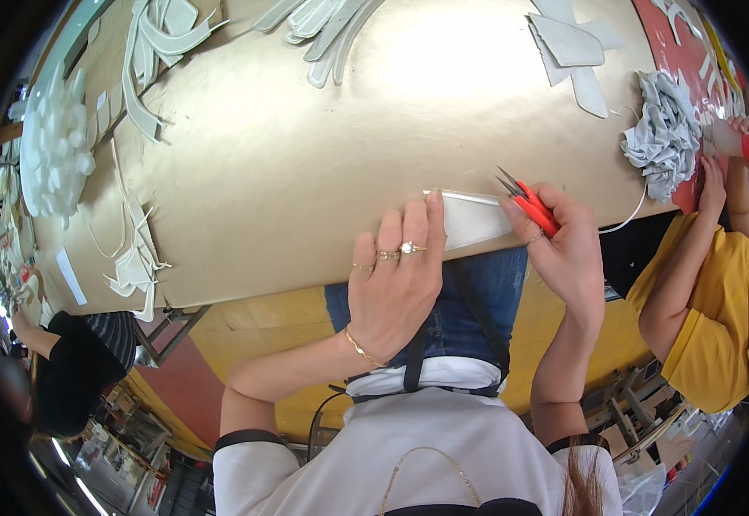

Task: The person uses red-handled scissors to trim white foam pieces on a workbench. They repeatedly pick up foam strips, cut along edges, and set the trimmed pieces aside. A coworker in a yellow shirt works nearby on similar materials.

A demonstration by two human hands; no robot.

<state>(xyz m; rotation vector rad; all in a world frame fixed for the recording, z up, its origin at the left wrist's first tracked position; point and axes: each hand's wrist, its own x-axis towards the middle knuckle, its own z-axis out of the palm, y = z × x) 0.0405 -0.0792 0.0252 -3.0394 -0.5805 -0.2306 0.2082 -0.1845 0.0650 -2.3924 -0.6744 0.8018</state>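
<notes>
A pale, flat, tapered piece [476, 221], which looks like leather or fabric, lies at the table's front edge with a folded strip along its far side. My left hand [398, 267] holds its left end, index fingertip on the far corner; the thumb is hidden beneath. Red-handled thread snips [536, 210] sit in my right hand [568, 236], their dark blades pointing away to the left and slightly apart. The thumb of that hand also touches the right end of the pale piece.
Grey-white curved strips [327, 34] and flat panels [568, 43] lie at the far side. A crumpled grey heap [662, 133] is at the right, beside a person in yellow [710, 318]. At the left are white pieces [54, 150], trimmings [138, 258] and another person [86, 361].
</notes>
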